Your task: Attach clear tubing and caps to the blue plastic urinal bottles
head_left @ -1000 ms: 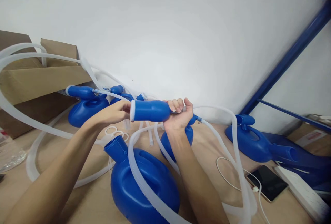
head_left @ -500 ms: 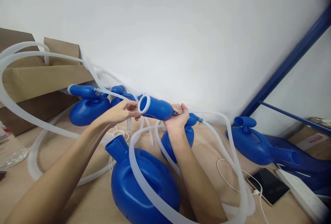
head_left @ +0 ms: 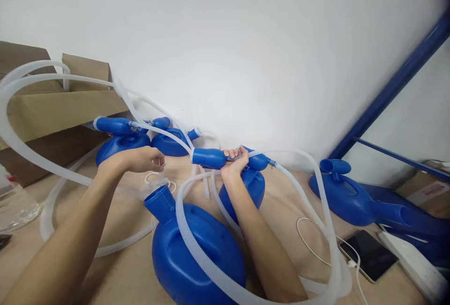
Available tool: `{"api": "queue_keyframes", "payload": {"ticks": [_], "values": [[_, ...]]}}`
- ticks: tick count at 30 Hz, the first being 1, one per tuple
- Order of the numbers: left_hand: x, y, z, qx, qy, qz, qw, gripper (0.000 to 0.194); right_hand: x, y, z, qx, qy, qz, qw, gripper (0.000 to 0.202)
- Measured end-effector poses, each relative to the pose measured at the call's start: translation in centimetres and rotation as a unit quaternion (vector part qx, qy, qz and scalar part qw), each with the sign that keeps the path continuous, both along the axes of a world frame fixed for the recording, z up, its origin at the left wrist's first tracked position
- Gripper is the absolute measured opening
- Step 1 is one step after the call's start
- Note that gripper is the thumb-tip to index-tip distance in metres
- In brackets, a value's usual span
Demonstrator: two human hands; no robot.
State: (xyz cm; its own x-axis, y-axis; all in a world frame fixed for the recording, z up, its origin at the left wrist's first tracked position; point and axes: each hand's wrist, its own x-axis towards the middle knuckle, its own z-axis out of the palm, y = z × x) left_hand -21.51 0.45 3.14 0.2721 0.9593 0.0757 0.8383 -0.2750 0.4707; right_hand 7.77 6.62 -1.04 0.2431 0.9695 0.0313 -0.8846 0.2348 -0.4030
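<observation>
— Now your left hand [head_left: 140, 158] has let go of the funnel [head_left: 208, 157] — half a second ago its fingers were pinching the white rim, and they've since drawn back toward you.

— So where's the funnel?

— In the air above the desk [head_left: 119, 211], lying level, white rim pointing left. Your right hand [head_left: 235, 160] alone carries it, closed around its narrow end where it joins the hose [head_left: 309, 187]. It has also sunk a little and turned, so you no longer look into its mouth.

— And the left hand?

— It hovers near the white rings [head_left: 158, 180] lying on the desk, fingers loosely curled; there may be something small and clear at the fingertips, but I cannot tell. It's well apart from the right hand.

— What's around them?

— One blue bottle [head_left: 197, 253] lies just under your forearms, neck up to the left, with a ribbed hose draped over it. Another sits right below the right hand. More stand by the wall beside the box [head_left: 59, 108], and a phone [head_left: 369, 254] lies at the right.

— Meaning?

— I'd judge the two-handed work on that funnel is finished for the moment — the right hand merely holds it.
</observation>
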Motion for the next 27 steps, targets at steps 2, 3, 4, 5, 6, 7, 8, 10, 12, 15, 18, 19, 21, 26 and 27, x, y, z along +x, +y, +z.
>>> {"api": "queue_keyframes", "payload": {"ticks": [2, 3, 4, 5, 6, 7, 8, 10, 12, 15, 18, 19, 21, 26, 27], "values": [[-0.2, 0.3, -0.1, -0.035, 0.066, 0.019, 0.997, 0.036, 1.3, 0.6, -0.3, -0.002, -0.009, -0.005, 1.0, 0.042], [0.0, 0.3, 0.1, -0.041, 0.08, 0.021, 0.996, 0.04, 2.0, 0.7, -0.3, -0.003, -0.013, -0.006, 1.0, 0.041], [0.3, 0.2, 0.5, -0.035, 0.084, 0.019, 0.996, 0.044, 2.7, 0.9, -0.3, -0.004, -0.017, -0.006, 1.0, 0.04], [0.8, 0.0, 0.9, -0.032, 0.088, 0.014, 0.995, 0.046, 3.4, 0.9, -0.2, -0.006, -0.021, -0.006, 1.0, 0.04], [1.5, -0.3, 1.5, -0.027, 0.084, 0.004, 0.996, 0.047, 3.9, 0.9, 0.0, -0.007, -0.024, -0.003, 1.0, 0.039], [2.4, -0.8, 2.0, -0.018, 0.067, -0.013, 0.997, 0.048, 4.3, 0.9, 0.3, -0.009, -0.027, 0.001, 1.0, 0.038], [3.4, -1.2, 2.5, -0.007, 0.044, -0.031, 0.998, 0.049, 4.5, 0.7, 0.6, -0.009, -0.03, 0.008, 0.999, 0.038], [5.5, -2.1, 3.3, 0.028, -0.028, -0.074, 0.997, 0.05, 4.5, 0.2, 1.5, -0.007, -0.036, 0.025, 0.999, 0.038], [7.6, -2.7, 3.6, 0.046, -0.087, -0.098, 0.99, 0.051, 3.8, -0.7, 2.8, 0.003, -0.04, 0.04, 0.998, 0.038], [9.6, -3.0, 3.5, 0.065, -0.151, -0.092, 0.982, 0.045, 2.6, -2.7, 5.0, 0.039, -0.021, 0.052, 0.998, 0.039], [10.1, -3.4, 3.5, 0.081, -0.225, -0.096, 0.966, 0.04, 2.1, -4.6, 7.0, 0.055, 0.007, 0.061, 0.997, 0.039], [10.1, -3.7, 3.7, 0.079, -0.243, -0.111, 0.96, 0.039, 2.2, -5.1, 7.5, 0.05, 0.01, 0.068, 0.996, 0.039], [10.0, -4.6, 4.4, 0.054, -0.256, -0.159, 0.952, 0.04, 3.0, -5.8, 8.5, 0.037, 0.001, 0.09, 0.995, 0.041], [8.7, -6.0, 6.2, 0.038, -0.152, -0.163, 0.974, 0.039, 6.4, -7.1, 10.4, 0.074, -0.034, 0.084, 0.993, 0.044], [8.1, -5.7, 6.1, 0.049, -0.1, -0.137, 0.984, 0.038, 6.8, -7.4, 10.7, 0.089, -0.046, 0.068, 0.993, 0.044]]}}
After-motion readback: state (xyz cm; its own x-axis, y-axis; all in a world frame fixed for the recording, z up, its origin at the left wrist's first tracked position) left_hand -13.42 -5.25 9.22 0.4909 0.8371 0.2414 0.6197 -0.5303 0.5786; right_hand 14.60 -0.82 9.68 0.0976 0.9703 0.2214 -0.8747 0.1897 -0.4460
